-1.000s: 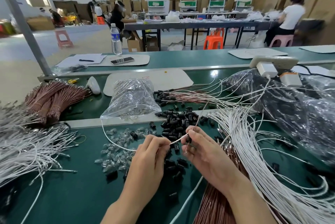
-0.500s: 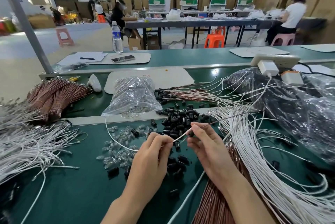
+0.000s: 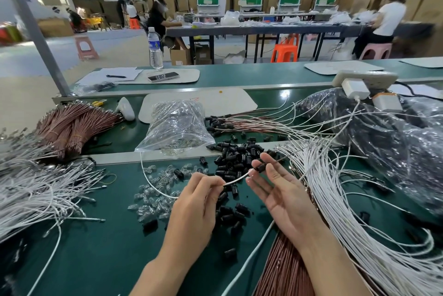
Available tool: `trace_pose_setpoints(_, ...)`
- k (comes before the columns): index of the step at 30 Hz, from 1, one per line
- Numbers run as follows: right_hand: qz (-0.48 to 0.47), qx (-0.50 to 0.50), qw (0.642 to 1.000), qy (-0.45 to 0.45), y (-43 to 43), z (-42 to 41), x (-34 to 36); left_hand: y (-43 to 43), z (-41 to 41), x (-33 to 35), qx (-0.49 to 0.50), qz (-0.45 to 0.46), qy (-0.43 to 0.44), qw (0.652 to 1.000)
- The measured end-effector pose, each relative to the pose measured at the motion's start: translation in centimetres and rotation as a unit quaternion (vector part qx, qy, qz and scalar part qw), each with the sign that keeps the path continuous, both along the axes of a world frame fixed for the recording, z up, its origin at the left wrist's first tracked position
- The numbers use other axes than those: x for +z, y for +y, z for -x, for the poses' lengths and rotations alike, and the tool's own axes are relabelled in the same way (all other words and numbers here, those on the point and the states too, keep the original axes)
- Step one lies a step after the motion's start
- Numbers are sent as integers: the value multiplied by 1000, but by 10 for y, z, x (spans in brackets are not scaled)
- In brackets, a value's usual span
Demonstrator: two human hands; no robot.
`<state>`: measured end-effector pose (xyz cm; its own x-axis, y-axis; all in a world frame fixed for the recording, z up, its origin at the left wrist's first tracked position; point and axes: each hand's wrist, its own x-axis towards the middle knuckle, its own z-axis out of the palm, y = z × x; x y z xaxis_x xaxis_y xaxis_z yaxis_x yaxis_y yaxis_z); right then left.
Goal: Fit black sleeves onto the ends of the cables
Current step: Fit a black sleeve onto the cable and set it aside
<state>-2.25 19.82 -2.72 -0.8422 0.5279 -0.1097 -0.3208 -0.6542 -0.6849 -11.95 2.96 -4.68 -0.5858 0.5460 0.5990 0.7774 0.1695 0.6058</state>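
My left hand [image 3: 195, 204] pinches a thin white cable [image 3: 236, 179] near its end. A black sleeve [image 3: 260, 167] sits on the cable's tip, pinched between the thumb and a finger of my right hand [image 3: 280, 190], whose palm faces up with the other fingers spread. A thin brown cable end sticks out past the sleeve toward the right. A heap of loose black sleeves [image 3: 236, 159] lies just behind my hands, with more scattered under them [image 3: 230, 216].
White cables fan out at the right [image 3: 340, 199] and the left [image 3: 31, 190]. Brown cable bundles lie at far left [image 3: 72, 125] and beneath my right forearm [image 3: 287, 269]. A clear bag [image 3: 177, 125], small clear parts [image 3: 155, 195] and a dark plastic bag [image 3: 383, 135] lie on the green mat.
My right hand has turned palm up and its fingers have spread. The sleeve end of the cable has risen slightly, and the thin brown cable end has swung to the right.
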Motion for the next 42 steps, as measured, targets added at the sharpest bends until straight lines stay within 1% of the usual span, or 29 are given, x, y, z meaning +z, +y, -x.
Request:
trace_pose_setpoints(12,-36,21,999,-12,-2,-1,2,0,3,-4,-7,0,10,1000)
trace_pose_setpoints(18,-18,10,1000,-24,-1,-2,1,0,2,-3,-3,-8,15,1000)
trace_pose_setpoints(28,-34,40,998,-33,0,-2,-2,1,0,-3,3,7,19,1000)
trace_pose_setpoints(42,-44,59,997,-38,-5,-3,0,0,-2,0,49,22,29,998)
